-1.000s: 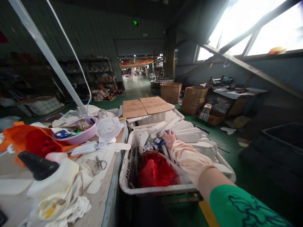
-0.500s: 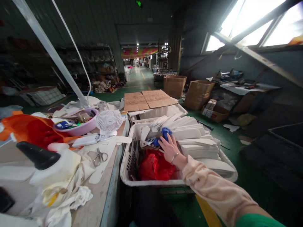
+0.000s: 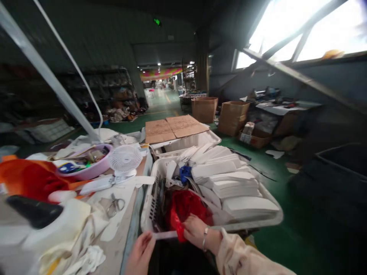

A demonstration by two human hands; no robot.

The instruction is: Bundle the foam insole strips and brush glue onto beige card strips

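My right hand point(image 3: 196, 231) is closed on the near edge of a red plastic bag point(image 3: 187, 208), its fingers pinching the film over the front rim. The bag lies in the front left of a white plastic basket point(image 3: 147, 219). My left hand point(image 3: 141, 250), smeared by motion, is at the basket's front left corner; I cannot tell whether it grips the rim. Stacks of white flat pieces point(image 3: 235, 187) fill the basket's right side. A crumpled blue item point(image 3: 185, 173) sits behind the bag.
On the table at left are a white fan point(image 3: 126, 159), scissors point(image 3: 115, 205), a pink basin point(image 3: 97, 164), a black-capped white bottle point(image 3: 57, 221) and orange cloth point(image 3: 28, 179). Cardboard point(image 3: 174, 127) lies over another basket behind. Cardboard boxes point(image 3: 233, 118) stand on the floor beyond.
My right hand has moved from beside the blue item toward me and taken hold of the red bag's edge. My left hand has come into view at the basket's corner.
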